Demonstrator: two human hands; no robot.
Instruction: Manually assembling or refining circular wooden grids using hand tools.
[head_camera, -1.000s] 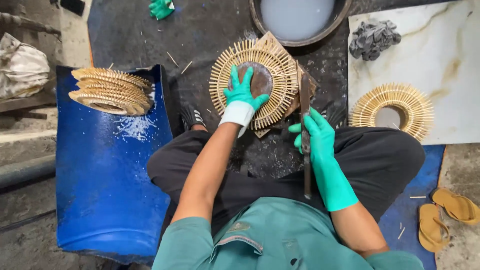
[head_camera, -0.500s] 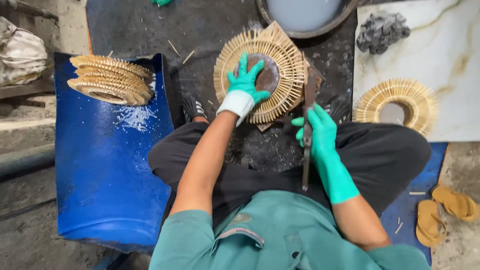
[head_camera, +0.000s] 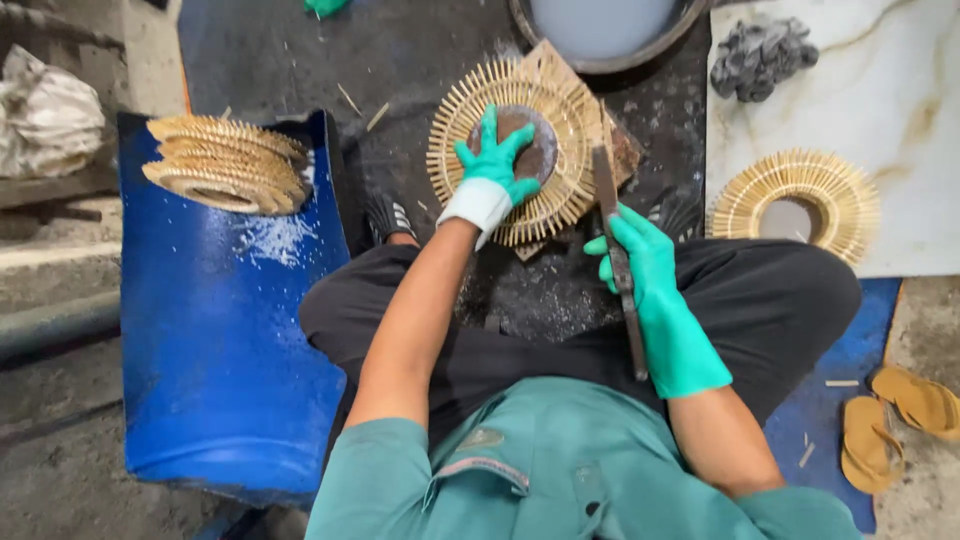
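Head view: my green-gloved left hand (head_camera: 492, 165) presses flat, fingers spread, on the round bamboo-stick ring (head_camera: 515, 150) at upper centre; my right hand (head_camera: 640, 262) grips a long dark blade (head_camera: 615, 255) beside it. Finished rings are stacked (head_camera: 225, 165) upper left, so several look done.

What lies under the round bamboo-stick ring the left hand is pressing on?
Under the bamboo-stick ring a flat brown board shows, its corners poking out at the top and right, on the dark floor. The left hand and ring cover the board's middle.
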